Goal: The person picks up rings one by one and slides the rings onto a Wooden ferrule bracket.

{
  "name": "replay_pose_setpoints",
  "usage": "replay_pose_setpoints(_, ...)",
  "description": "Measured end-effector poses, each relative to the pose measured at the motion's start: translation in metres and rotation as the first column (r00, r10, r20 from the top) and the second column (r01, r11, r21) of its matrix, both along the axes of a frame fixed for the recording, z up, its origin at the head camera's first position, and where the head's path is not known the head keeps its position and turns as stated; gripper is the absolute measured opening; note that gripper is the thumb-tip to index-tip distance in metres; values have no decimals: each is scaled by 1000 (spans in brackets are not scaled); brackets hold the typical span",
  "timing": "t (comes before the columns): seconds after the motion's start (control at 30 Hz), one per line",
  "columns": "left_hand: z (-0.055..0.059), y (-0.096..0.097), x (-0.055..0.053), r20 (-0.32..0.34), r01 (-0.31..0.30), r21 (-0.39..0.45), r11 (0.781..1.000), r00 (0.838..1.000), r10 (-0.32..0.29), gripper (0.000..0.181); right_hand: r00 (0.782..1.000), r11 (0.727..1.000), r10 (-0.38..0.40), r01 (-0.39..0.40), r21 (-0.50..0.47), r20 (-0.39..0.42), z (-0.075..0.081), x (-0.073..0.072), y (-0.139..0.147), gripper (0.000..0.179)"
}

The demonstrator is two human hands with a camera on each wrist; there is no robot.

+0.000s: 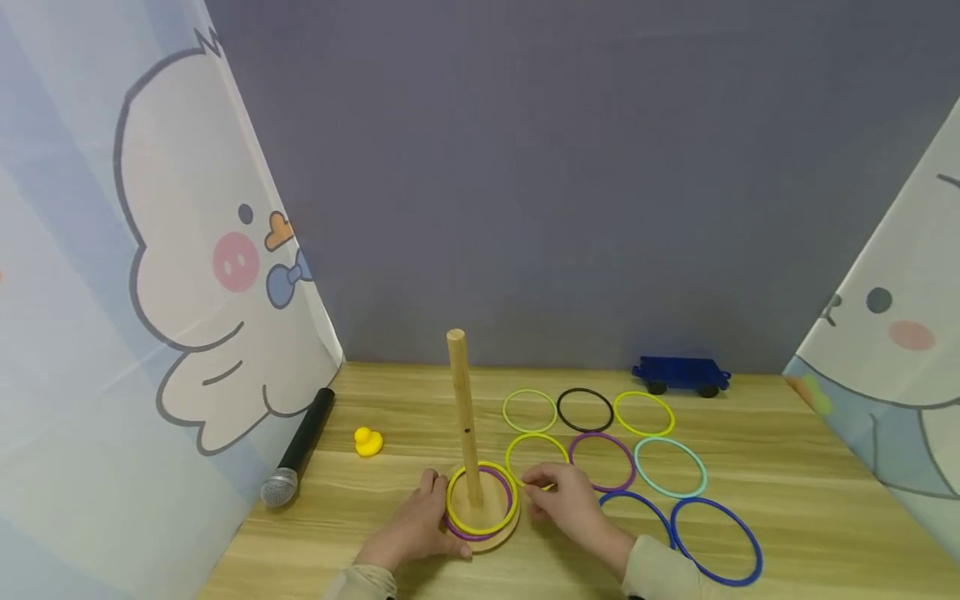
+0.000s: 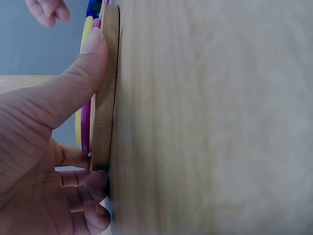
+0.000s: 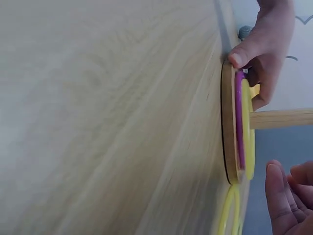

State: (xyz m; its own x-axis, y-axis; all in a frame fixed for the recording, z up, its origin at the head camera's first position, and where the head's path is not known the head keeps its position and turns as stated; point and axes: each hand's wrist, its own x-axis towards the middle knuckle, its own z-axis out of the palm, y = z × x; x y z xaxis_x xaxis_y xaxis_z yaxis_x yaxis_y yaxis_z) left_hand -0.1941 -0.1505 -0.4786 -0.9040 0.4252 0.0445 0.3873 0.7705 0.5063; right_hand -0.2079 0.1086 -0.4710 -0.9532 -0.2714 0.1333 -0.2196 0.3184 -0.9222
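A wooden ring-toss stand (image 1: 466, 408) has its post upright on a round base. Around the post, a yellow ring (image 3: 248, 142) lies over a purple ring (image 3: 239, 117) on that base. My left hand (image 1: 420, 521) holds the base's edge at the left, thumb (image 2: 95, 46) on the near rim and fingers curled round the far side. Just right of the base, my right hand (image 1: 566, 500) hovers with its fingers loosely bent and nothing between them. It partly covers another yellow ring (image 1: 537, 434) on the table.
More rings lie in rows at the right: light green (image 1: 530, 390), black (image 1: 585, 389), yellow (image 1: 645, 392), purple (image 1: 602, 434), aqua (image 1: 706, 483) and two blue (image 1: 761, 558). A blue toy wagon (image 1: 681, 373) stands behind them. Leftward are a rubber duck (image 1: 368, 442) and a microphone (image 1: 306, 442).
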Motion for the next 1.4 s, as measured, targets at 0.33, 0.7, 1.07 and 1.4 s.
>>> replay_pose_setpoints(0.33, 3, -3, -1, 9, -1, 2, 1000, 1000, 1, 104, 999, 999, 10, -9, -34, 31, 15, 21, 46, 20)
replay_pose_setpoints(0.7, 4, -2, -1, 4, 3, -4, 1000, 1000, -3, 104, 986, 983, -157, 152, 100, 48, 23, 36, 126, 23)
replay_pose_setpoints(1.07, 5, -2, -1, 4, -1, -4, 1000, 1000, 1, 104, 920, 858, -392, 356, 370, 23, 14, 37, 206, 21)
replay_pose_setpoints(1.4, 4, -2, -1, 11, -1, -6, 1000, 1000, 1, 105, 896, 802, -435, 342, 490, 88, 2, 36, 245, 25)
